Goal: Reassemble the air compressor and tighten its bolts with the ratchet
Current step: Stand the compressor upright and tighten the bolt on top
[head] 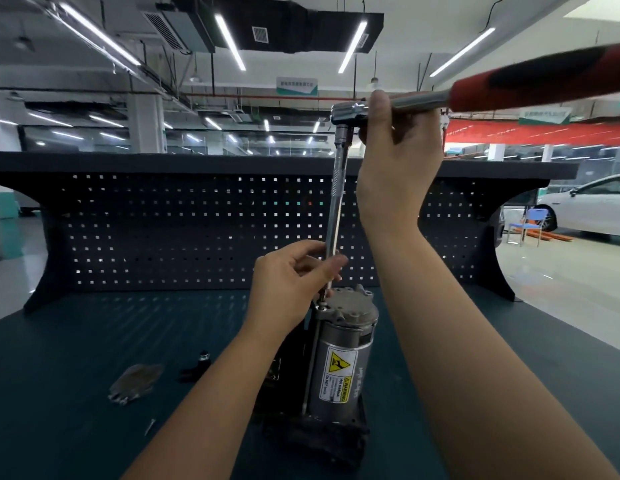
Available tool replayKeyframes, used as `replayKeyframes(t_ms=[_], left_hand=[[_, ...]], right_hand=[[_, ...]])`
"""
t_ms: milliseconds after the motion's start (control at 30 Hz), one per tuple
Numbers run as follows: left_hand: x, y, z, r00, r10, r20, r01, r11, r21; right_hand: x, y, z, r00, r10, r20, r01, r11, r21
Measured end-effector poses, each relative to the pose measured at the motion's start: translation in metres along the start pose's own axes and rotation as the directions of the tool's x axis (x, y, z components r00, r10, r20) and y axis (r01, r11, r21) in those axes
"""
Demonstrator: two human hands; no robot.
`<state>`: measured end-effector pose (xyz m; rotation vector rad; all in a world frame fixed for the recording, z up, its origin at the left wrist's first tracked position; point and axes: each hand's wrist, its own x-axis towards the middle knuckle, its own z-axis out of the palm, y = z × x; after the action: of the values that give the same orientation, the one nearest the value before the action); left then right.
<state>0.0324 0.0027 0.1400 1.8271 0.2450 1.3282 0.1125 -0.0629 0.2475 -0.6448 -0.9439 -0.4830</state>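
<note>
1. A dark teal workbench (pixel 94 358) with a perforated black back panel (pixel 163 230) is carrying all parts
2. The silver cylindrical air compressor (pixel 339 362), with a yellow warning label, is standing upright on its black base at bench centre
3. The chrome ratchet (pixel 419 102) with a red and black handle is lying level high above it
4. A long chrome extension bar (pixel 338 202) is running from the ratchet head down to the compressor's top cap (pixel 350 303)
5. The right hand (pixel 398 161) is gripping the ratchet shaft beside the head
6. The left hand (pixel 291 282) is pinching the lower bar just above the cap
7. A flat grey part (pixel 135 382), a small black fitting (pixel 197 365) and a screw (pixel 150 426) are lying left of the compressor
</note>
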Motion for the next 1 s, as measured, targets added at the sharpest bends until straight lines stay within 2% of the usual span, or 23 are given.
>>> replayKeyframes(t_ms=[33,67,100,133,167,200,233,300,367,433,467,500,533,600,633,667,700,767,833,867,933,967,1000], left_hand=[[0.000,0.000,0.000,1.000,0.011,0.000,-0.011,1.000,-0.007],[0.000,0.002,0.000,1.000,0.022,0.008,-0.021,1.000,-0.013],[-0.001,0.003,-0.001,0.999,0.035,0.020,-0.035,0.999,-0.004],[-0.002,0.004,-0.001,0.999,0.035,0.035,-0.036,0.999,0.010],[-0.002,0.005,-0.001,0.998,0.029,0.051,-0.030,0.999,0.020],[-0.002,0.006,-0.002,0.998,0.020,0.067,-0.021,0.999,0.023],[-0.002,0.006,-0.002,0.997,0.014,0.075,-0.017,0.999,0.028],[-0.002,0.006,-0.001,0.998,0.016,0.066,-0.018,0.999,0.033],[-0.002,0.005,0.000,0.999,0.011,0.043,-0.012,0.999,0.035],[-0.002,0.005,0.000,1.000,-0.003,0.022,0.003,0.999,0.037],[-0.001,0.005,-0.001,1.000,-0.001,0.022,0.000,0.999,0.045],[0.000,0.005,-0.001,1.000,0.004,0.028,-0.006,0.999,0.052],[-0.001,0.005,-0.002,0.999,0.011,0.037,-0.013,0.998,0.062],[-0.001,0.005,-0.002,0.998,0.029,0.062,-0.034,0.996,0.083],[-0.002,0.005,-0.003,0.997,0.036,0.073,-0.043,0.995,0.095],[-0.002,0.005,-0.003,0.996,0.035,0.083,-0.043,0.994,0.103],[-0.002,0.004,-0.004,0.996,0.028,0.086,-0.037,0.994,0.101],[-0.002,0.003,-0.004,0.998,0.016,0.068,-0.022,0.997,0.079],[-0.002,0.003,-0.003,1.000,0.008,0.015,-0.009,0.998,0.066],[-0.001,0.004,-0.002,1.000,-0.001,-0.004,0.001,0.998,0.064],[0.000,0.004,-0.001,1.000,-0.002,-0.009,0.002,0.998,0.060],[0.000,0.004,-0.001,1.000,0.009,-0.004,-0.008,0.998,0.062],[0.000,0.004,-0.001,1.000,0.017,0.006,-0.018,0.998,0.063]], right_hand=[[0.003,0.000,0.001,0.994,0.108,0.004,-0.108,0.993,0.053],[0.006,0.001,0.003,0.961,0.275,0.025,-0.274,0.942,0.191],[0.008,0.002,0.004,0.889,0.448,0.094,-0.448,0.807,0.386],[0.010,0.003,0.004,0.795,0.574,0.196,-0.573,0.602,0.556],[0.012,0.005,0.003,0.719,0.639,0.274,-0.629,0.431,0.646],[0.013,0.007,0.002,0.683,0.664,0.304,-0.647,0.357,0.674],[0.013,0.009,0.001,0.692,0.660,0.294,-0.642,0.376,0.668],[0.007,0.011,0.001,0.812,0.554,0.183,-0.541,0.598,0.591],[0.002,0.007,-0.001,0.955,0.294,0.038,-0.289,0.895,0.339],[0.000,0.004,-0.001,0.996,0.086,0.010,-0.086,0.990,0.114],[0.000,0.005,0.000,0.996,0.086,0.027,-0.088,0.992,0.095],[0.002,0.004,0.002,0.984,0.171,0.051,-0.177,0.972,0.154],[0.005,0.002,0.003,0.944,0.316,0.094,-0.329,0.899,0.289],[0.011,0.003,0.003,0.769,0.581,0.268,-0.611,0.541,0.578],[0.014,0.005,0.002,0.690,0.644,0.330,-0.665,0.384,0.641],[0.016,0.007,0.001,0.653,0.670,0.353,-0.680,0.313,0.663],[0.015,0.008,0.000,0.665,0.669,0.332,-0.674,0.345,0.654],[0.009,0.010,-0.002,0.793,0.570,0.213,-0.577,0.593,0.562],[0.004,0.005,-0.003,0.933,0.339,0.123,-0.360,0.856,0.370],[0.003,0.003,-0.003,0.963,0.242,0.117,-0.265,0.923,0.279],[0.004,0.001,0.001,0.962,0.245,0.118,-0.265,0.942,0.204],[0.008,0.002,0.004,0.928,0.354,0.119,-0.373,0.891,0.259],[0.012,0.002,0.005,0.855,0.496,0.153,-0.514,0.770,0.378]])
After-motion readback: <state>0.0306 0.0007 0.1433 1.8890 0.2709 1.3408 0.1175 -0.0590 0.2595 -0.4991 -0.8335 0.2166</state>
